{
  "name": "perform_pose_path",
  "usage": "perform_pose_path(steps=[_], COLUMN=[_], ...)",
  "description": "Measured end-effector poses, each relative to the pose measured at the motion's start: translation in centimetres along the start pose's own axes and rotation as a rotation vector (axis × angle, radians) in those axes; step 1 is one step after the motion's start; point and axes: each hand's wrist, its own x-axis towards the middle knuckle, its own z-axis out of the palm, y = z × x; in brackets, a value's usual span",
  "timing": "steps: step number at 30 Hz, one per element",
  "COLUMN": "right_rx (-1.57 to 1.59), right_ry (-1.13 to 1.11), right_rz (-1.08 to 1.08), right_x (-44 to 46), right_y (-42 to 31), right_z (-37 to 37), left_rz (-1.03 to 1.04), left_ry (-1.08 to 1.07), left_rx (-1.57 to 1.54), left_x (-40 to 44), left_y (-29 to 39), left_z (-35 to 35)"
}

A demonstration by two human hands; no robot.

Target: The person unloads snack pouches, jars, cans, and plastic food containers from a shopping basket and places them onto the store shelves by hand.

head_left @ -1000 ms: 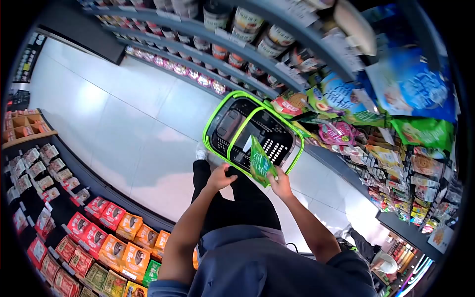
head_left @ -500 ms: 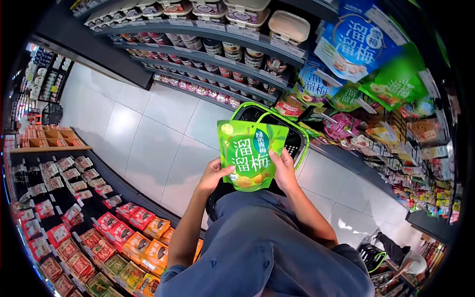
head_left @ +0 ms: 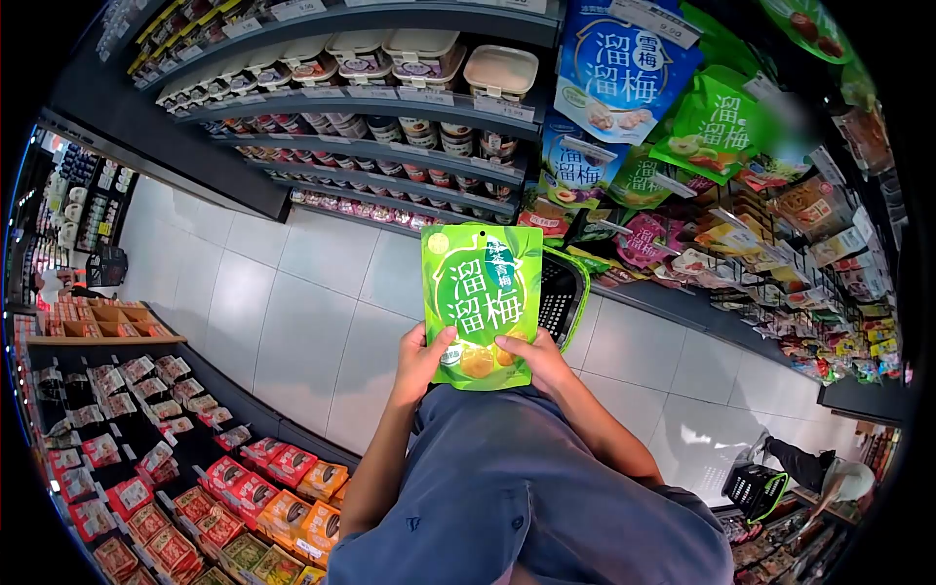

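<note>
A bright green snack pouch (head_left: 478, 292) with large white characters and pictures of yellow plums is held upright in front of my body, printed side toward me. My left hand (head_left: 421, 359) grips its lower left edge, thumb lying on the front. At the lower right edge my right hand (head_left: 536, 359) pinches it the same way, thumb across the front. The fingers of both hands are hidden behind the pouch. Partly covered by the pouch, a black shopping basket (head_left: 564, 297) with a green rim is on the floor behind it.
Hanging pouches, one blue (head_left: 624, 78) and one green (head_left: 710, 127), are on the rack at the upper right. Shelves of tubs (head_left: 419, 58) run along the top. A sloped display of red packets (head_left: 234, 483) is at lower left. Another person (head_left: 838, 480) is at lower right near a second basket (head_left: 756, 490).
My right hand has slid from the pouch's side down toward its lower corner, and the pouch now faces me straighter. The view has turned, shifting the shelves and hanging pouches leftward.
</note>
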Motion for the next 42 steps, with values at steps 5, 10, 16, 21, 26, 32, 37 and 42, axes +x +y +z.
perform_pose_path(steps=[5, 10, 16, 21, 26, 32, 37, 42], right_rx=[-0.082, -0.093, -0.119, -0.109, -0.064, -0.079, -0.348, -0.656], right_ry=[0.084, 0.165, 0.254, 0.291, 0.333, 0.408, 0.463, 0.32], right_rz=[-0.099, -0.152, -0.192, -0.215, -0.22, -0.26, -0.317, -0.534], right_x=[-0.3, -0.9, -2.4, -2.9, -3.6, -3.5, -3.8, -4.6], right_y=[0.5, 0.5, 1.0, 1.1, 0.5, 0.0, -1.3, -5.2], right_z=[0.6, 3.1, 4.6, 4.5, 3.9, 0.9, -3.6, -9.2], left_rz=[-0.038, -0.097, -0.202, -0.189, -0.201, -0.144, 0.362, 0.275], left_ry=[-0.111, -0.147, -0.212, -0.266, -0.342, -0.319, -0.077, -0.247], left_rx=[-0.048, -0.151, -0.204, -0.165, -0.121, 0.093, 0.655, 0.42], left_x=[-0.1, 0.2, 1.1, 2.0, 2.6, 4.4, 4.5, 3.7], left_y=[1.9, 3.2, 2.8, 2.2, 2.7, 1.0, -0.8, -1.0], left_z=[0.3, 0.0, -1.2, -1.1, 0.0, 3.3, 8.6, 17.8])
